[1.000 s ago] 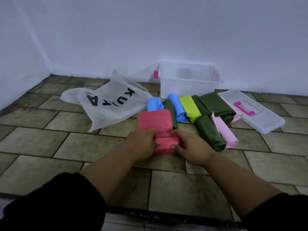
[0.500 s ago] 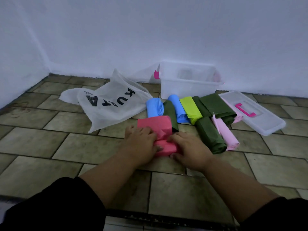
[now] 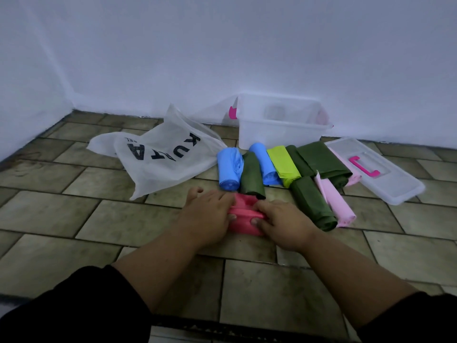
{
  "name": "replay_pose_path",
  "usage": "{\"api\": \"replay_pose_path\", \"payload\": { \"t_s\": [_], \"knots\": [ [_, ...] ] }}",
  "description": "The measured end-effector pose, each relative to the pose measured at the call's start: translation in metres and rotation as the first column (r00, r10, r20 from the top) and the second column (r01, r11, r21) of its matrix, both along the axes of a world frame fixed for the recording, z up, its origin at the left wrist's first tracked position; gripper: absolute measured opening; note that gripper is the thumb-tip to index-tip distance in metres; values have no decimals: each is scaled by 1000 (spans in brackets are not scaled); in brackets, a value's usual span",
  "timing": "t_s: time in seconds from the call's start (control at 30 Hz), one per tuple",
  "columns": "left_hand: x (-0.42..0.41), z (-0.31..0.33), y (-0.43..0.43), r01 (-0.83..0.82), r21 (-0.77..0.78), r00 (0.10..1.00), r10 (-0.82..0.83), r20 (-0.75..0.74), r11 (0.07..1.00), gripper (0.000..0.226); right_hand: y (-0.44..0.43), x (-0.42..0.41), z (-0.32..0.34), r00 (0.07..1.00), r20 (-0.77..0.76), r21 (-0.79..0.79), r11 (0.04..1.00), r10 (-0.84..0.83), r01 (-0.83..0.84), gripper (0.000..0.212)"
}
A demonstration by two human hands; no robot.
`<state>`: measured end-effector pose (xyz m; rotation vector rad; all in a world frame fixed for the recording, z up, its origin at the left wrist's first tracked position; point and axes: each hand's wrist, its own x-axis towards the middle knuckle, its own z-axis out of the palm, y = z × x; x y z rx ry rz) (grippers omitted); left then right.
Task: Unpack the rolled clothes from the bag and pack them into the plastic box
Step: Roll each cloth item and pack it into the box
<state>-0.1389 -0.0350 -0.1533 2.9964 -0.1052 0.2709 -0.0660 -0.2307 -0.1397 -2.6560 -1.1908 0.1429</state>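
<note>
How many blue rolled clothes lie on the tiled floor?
2. One blue roll lies next to the white plastic bag; the other blue roll lies between a dark green roll and a lime-green roll.

Floor (image 3: 74,219) of rectangular olive-brown tiles, laid in staggered rows with dark grout lines, some tiles stained darker. A plain white wall (image 3: 247,45) runs along its far edge. A second white wall (image 3: 22,90) meets it in a corner at left.

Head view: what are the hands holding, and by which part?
Both grip the red cloth roll: left hand at its left end, right hand at its right end.
</note>
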Motion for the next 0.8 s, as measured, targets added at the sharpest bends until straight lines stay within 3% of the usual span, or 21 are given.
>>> {"api": "replay_pose_path", "payload": {
  "t_s": [0.07, 0.2, 0.3, 0.33, 0.4, 0.43, 0.5, 0.6, 0.7, 0.8],
  "knots": [
    [1, 0, 0, -35, -52, 997, 32, -68, 998, 10, 1, 1, 1, 1000, 8, 35, 999, 13, -13, 40],
    [9, 2, 1, -119, -50, 979, 109, -174, 992, 21, 3, -4, 0, 994, 38, 20, 995, 99, -100, 59],
    [10, 5, 0, -191, 74, 978, 197, -75, 979, 36, 8, -3, 0, 991, 72, -22, 994, 111, -109, 51],
    [7, 7, -1, -256, 43, 966, 257, -6, 966, 40, 9, -2, 1, 992, 72, -22, 995, 103, -102, 48],
    [0, 12, -4, -397, -163, 912, 408, 37, 903, 43, 12, -1, 2, 994, 64, -19, 996, 84, -83, 42],
    [-3, 15, -7, -458, -311, 881, 472, -33, 833, 48, 13, -1, 2, 996, 56, -13, 997, 71, -70, 39],
    [-6, 23, -16, -562, -580, 818, 502, -281, 590, 60, 15, -2, 3, 1000, 17, 2, 1000, 18, -19, 32],
    [0, 29, -30, -653, -711, 731, 465, -500, 261, 72, 19, -7, 2, 987, -119, 56, 992, -110, 117, 22],
    [12, 27, -38, -667, -742, 685, 451, -572, 72, 62, 22, -13, -1, 940, -293, 135, 966, -175, 221, 18],
    [22, 24, -41, -635, -772, 688, 441, -576, -19, 50, 23, -20, -3, 890, -428, 206, 941, -160, 268, 11]
  ]
}}
